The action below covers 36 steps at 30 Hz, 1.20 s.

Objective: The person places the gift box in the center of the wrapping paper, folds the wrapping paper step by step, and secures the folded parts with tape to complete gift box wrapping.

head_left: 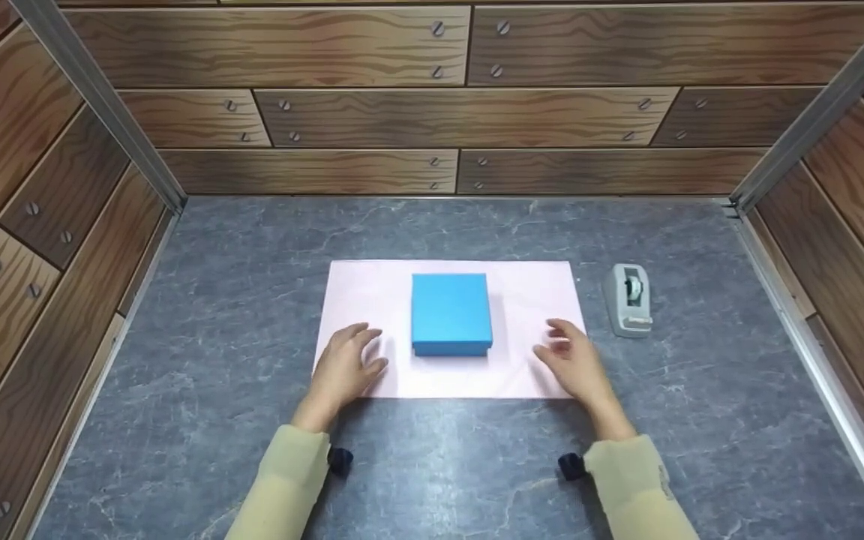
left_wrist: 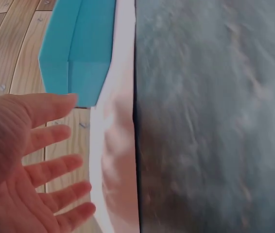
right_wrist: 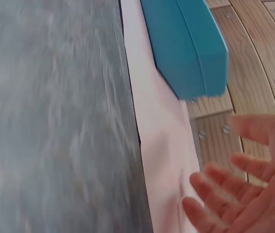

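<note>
A blue lidded box (head_left: 451, 309) sits near the middle of a pale pink sheet of paper (head_left: 372, 289) on the table. My left hand (head_left: 343, 361) is over the sheet's left part, apart from the box, its fingers spread and relaxed. Over the right part is my right hand (head_left: 573, 361), fingers loosely bent, with nothing in it. Both wrist views show empty palms facing the box; the left palm (left_wrist: 21, 165) and the right palm (right_wrist: 259, 194) each have the box's blue side (left_wrist: 86, 53) beyond the thumb.
A grey tape dispenser (head_left: 629, 300) with a roll of tape stands right of the paper. Wood-patterned walls (head_left: 372, 116) enclose the grey marbled table (head_left: 432, 232) at the back and both sides, with metal strips (head_left: 822, 367) along the edges.
</note>
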Motion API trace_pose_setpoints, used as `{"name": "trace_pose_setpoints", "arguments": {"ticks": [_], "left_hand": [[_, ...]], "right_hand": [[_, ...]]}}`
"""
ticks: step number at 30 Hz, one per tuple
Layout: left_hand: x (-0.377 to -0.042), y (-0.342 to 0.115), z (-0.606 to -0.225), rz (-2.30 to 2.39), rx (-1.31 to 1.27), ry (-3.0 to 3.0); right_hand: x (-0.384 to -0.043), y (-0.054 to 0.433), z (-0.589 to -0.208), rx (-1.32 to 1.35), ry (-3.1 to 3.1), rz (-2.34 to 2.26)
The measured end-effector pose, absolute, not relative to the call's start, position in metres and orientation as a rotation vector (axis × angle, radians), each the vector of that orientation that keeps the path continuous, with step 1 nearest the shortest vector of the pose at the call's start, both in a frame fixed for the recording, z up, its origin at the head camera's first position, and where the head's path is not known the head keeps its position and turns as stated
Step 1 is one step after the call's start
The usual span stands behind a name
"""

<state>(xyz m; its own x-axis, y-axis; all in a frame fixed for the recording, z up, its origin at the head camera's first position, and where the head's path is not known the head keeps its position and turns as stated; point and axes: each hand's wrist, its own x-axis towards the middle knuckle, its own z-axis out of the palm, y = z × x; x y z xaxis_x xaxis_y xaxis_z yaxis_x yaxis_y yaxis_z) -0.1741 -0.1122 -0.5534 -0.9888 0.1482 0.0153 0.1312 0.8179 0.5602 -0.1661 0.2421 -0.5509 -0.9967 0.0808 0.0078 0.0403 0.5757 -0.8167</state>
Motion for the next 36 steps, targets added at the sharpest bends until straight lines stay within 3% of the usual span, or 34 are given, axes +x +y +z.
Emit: {"name": "trace_pose_setpoints", "arguments": {"ticks": [6,11,36], "left_hand": [[-0.167,-0.122,-0.559,0.780,0.333,3.011],[-0.163,-0.128,-0.564,0.743,0.359,3.006],[-0.160,-0.129,-0.569,0.713,0.316,3.026]], "right_hand": [[-0.152,0.265,-0.540,-0.500,-2.991,1.027],[-0.146,0.276,-0.537,-0.656,-3.124,0.892],[-0.150,0.276,-0.539,-0.648,-3.294,0.763]]}}
